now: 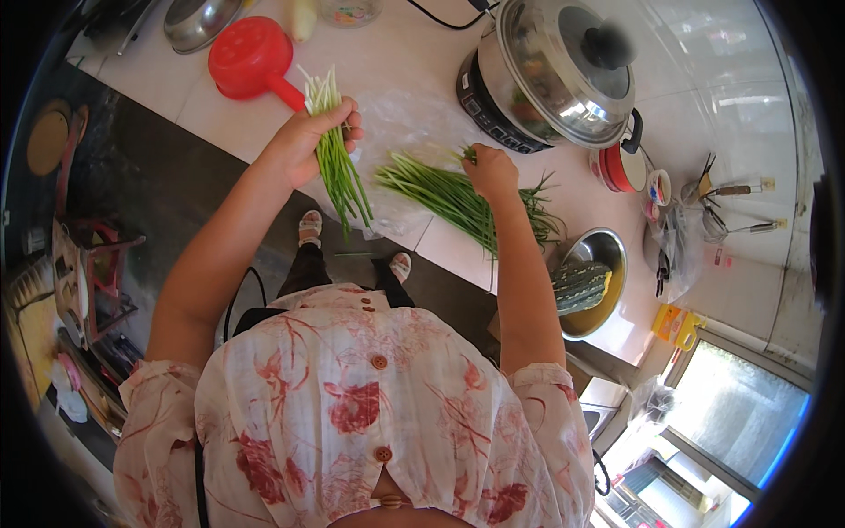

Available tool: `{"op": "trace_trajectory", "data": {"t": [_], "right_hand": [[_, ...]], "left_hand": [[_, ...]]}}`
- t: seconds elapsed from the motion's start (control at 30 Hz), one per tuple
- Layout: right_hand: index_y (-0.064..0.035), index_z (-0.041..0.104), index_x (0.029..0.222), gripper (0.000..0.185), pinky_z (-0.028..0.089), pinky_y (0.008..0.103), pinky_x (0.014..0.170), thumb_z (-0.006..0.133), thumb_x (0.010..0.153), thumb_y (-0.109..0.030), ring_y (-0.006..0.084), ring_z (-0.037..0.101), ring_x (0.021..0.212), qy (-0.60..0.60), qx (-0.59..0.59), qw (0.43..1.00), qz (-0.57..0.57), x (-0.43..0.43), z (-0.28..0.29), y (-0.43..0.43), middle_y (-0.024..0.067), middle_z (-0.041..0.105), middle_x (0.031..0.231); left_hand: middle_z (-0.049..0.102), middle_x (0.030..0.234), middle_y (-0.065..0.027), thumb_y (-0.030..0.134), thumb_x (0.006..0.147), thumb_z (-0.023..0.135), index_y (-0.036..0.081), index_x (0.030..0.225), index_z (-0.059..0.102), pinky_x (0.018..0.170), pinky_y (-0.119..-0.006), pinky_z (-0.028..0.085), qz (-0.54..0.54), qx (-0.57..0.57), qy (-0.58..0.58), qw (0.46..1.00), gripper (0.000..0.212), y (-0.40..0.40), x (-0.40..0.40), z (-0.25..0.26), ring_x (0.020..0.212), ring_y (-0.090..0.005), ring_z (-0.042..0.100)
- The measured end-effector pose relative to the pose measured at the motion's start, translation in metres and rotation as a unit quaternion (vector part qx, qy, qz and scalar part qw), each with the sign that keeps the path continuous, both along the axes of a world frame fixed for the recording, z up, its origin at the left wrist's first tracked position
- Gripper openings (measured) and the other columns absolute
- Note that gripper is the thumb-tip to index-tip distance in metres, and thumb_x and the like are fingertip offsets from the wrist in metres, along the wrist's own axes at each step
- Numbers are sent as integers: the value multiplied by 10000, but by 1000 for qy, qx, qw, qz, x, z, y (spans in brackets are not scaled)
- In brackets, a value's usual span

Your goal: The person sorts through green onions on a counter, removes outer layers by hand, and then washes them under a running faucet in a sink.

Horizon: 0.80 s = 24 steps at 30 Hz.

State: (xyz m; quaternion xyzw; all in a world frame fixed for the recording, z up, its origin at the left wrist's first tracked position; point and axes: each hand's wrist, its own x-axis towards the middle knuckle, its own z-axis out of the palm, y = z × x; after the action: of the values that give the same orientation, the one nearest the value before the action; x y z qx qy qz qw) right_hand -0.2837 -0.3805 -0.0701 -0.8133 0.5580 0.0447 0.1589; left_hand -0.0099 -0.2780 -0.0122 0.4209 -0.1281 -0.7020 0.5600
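My left hand [315, 142] is closed around a bunch of garlic chives [338, 173], white ends up and green ends hanging over the counter's near edge. Further right, my right hand [494, 173] pinches a small bit of green stalk [469, 154] between thumb and fingers. Beneath it lies a larger pile of garlic chives [429, 193], its dark leafy ends spreading to the right and partly hidden by my forearm. The pile's pale ends rest on a clear plastic bag [396, 119] spread over the counter.
On the tiled counter [191, 92] are a red plastic ladle [251, 58], a metal bowl [198, 25] and a lidded electric pot [554, 72]. A steel basin [604, 310] holds a piece of green squash [577, 288]. Strainers [714, 224] hang on the wall.
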Motion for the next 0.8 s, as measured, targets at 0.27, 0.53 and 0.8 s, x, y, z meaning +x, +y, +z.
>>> {"op": "trace_trajectory", "data": {"t": [0.27,0.53,0.8], "right_hand": [[-44,608,749,181,424,302,505,640,699,-215,178,568,532,-220,140,963,-68,-5,44,-6,96,560,593],[-5,588,792,172,264,204,423,682,724,-130,52,375,468,-525,358,759,-141,31,87,21,-32,465,556],[-1,596,846,202,252,193,428,637,784,-190,46,342,462,-553,394,724,-120,37,110,33,-49,405,525]], "left_hand": [[508,703,9,213,824,588,74,883,527,558,-238,420,-37,-3,22,999,163,-8,-14,-1,661,-116,505],[512,706,-5,215,780,645,15,996,559,506,-225,395,-91,-53,-37,994,306,-15,-45,14,604,-94,475],[492,677,2,208,785,640,19,892,579,498,-210,374,-87,-47,-66,993,226,-23,-55,42,593,-74,459]]}}
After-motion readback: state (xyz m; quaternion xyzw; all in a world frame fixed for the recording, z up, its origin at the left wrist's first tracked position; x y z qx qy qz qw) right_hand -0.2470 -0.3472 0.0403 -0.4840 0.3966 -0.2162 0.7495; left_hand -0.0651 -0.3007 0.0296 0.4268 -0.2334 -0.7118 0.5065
